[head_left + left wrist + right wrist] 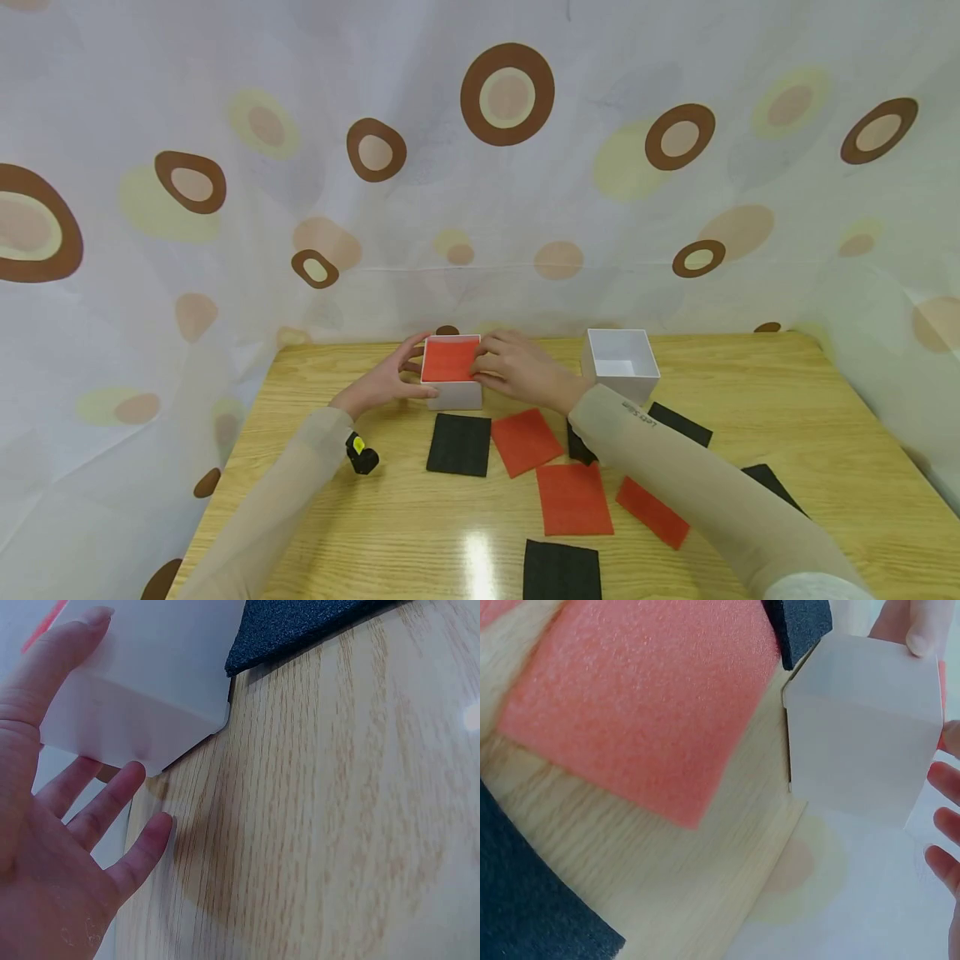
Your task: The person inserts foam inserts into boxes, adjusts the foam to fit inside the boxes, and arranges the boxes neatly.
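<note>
Near the back edge of the table, a white box [455, 394] has a red foam square [449, 360] lying level near its rim. My left hand [386, 380] holds this box from its left side. The thumb [56, 656] lies on the front wall, while other fingers [112, 802] spread beside and behind the box, the lowest one apart from it. My right hand [525, 367] reaches over the right rim, its fingertips touching the foam square's right edge. In the right wrist view, the right fingers [946, 825] are loosely bent and mostly cut off.
A second white box [630, 387] stands open-topped to the right. Black foam squares [459, 445] and red foam squares [527, 442] lie scattered in front, some partly under my right forearm. A small black object with a yellow mark [362, 455] is by my left wrist. A patterned curtain [420, 275] hangs behind.
</note>
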Demonstrator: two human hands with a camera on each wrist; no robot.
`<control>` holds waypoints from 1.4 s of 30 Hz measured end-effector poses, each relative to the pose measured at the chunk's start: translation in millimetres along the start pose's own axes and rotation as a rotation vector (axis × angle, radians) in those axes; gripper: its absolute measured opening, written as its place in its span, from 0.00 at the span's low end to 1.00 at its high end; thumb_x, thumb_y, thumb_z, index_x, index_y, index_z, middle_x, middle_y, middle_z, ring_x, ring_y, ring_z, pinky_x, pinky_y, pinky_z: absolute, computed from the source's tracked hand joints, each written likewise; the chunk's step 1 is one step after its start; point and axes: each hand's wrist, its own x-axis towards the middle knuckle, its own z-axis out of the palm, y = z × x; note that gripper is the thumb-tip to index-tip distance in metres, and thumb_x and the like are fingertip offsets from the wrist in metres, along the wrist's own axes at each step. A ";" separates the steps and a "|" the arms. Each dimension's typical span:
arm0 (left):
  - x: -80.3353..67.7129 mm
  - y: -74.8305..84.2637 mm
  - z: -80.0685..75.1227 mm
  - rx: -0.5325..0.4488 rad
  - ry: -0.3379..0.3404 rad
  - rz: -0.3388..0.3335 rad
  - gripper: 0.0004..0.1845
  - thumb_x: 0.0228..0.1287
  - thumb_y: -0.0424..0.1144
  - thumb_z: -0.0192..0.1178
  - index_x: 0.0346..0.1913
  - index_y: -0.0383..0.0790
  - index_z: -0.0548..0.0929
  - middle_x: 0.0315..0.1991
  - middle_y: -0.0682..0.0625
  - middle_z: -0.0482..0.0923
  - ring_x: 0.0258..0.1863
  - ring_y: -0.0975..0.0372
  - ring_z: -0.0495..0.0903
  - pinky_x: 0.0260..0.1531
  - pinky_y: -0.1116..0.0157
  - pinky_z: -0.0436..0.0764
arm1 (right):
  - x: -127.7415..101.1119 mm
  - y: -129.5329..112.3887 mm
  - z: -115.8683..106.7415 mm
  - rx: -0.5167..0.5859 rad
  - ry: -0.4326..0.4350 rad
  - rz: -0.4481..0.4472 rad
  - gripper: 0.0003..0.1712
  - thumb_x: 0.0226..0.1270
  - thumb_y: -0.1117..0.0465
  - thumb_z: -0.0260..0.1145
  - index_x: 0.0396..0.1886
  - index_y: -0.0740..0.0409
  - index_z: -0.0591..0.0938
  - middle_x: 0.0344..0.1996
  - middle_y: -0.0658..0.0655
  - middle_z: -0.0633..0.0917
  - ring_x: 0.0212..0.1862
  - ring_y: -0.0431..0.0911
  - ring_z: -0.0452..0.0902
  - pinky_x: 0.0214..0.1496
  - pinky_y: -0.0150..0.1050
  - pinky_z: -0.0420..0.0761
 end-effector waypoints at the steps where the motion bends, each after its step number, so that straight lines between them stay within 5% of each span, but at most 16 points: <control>1: -0.1 0.2 0.0 -0.003 0.002 -0.002 0.57 0.64 0.40 0.75 0.85 0.53 0.46 0.79 0.41 0.58 0.65 0.47 0.73 0.62 0.46 0.76 | 0.3 -0.3 0.3 0.005 0.001 0.001 0.05 0.69 0.58 0.75 0.42 0.51 0.91 0.42 0.51 0.86 0.51 0.49 0.80 0.58 0.45 0.80; 7: 0.7 -0.1 0.2 0.005 0.002 0.001 0.57 0.64 0.41 0.75 0.85 0.54 0.46 0.80 0.40 0.58 0.67 0.46 0.72 0.63 0.45 0.76 | 0.5 0.4 9.6 -0.044 -0.004 -0.066 0.07 0.72 0.56 0.71 0.39 0.53 0.91 0.42 0.52 0.86 0.49 0.50 0.78 0.60 0.46 0.78; 11: 0.3 -0.2 0.5 0.007 -0.002 0.000 0.57 0.64 0.42 0.75 0.85 0.53 0.46 0.80 0.40 0.57 0.67 0.46 0.72 0.63 0.45 0.75 | 3.1 -4.0 14.4 -0.065 -0.035 -0.093 0.12 0.73 0.55 0.68 0.49 0.54 0.89 0.48 0.53 0.87 0.53 0.50 0.79 0.65 0.48 0.76; 18: 0.9 -3.1 -0.1 -0.004 -0.012 0.006 0.57 0.65 0.41 0.74 0.85 0.54 0.45 0.80 0.40 0.56 0.68 0.45 0.71 0.62 0.45 0.76 | 20.1 -23.5 8.9 0.008 -0.217 -0.053 0.24 0.81 0.50 0.60 0.68 0.54 0.80 0.64 0.52 0.82 0.69 0.53 0.71 0.76 0.52 0.67; 30: 0.2 -1.7 0.4 -0.006 -0.018 0.015 0.56 0.66 0.40 0.73 0.85 0.53 0.45 0.80 0.40 0.57 0.68 0.45 0.71 0.63 0.44 0.75 | 29.9 -29.2 12.6 0.073 -0.217 0.031 0.23 0.78 0.43 0.62 0.59 0.53 0.84 0.56 0.50 0.85 0.69 0.55 0.69 0.76 0.56 0.63; 42: 0.2 -2.9 -2.3 0.017 -0.021 0.033 0.56 0.67 0.40 0.73 0.85 0.50 0.44 0.79 0.39 0.58 0.69 0.44 0.71 0.63 0.43 0.76 | 33.6 -25.8 21.4 0.108 -0.279 0.094 0.28 0.78 0.35 0.57 0.62 0.46 0.85 0.61 0.50 0.81 0.81 0.55 0.52 0.80 0.66 0.50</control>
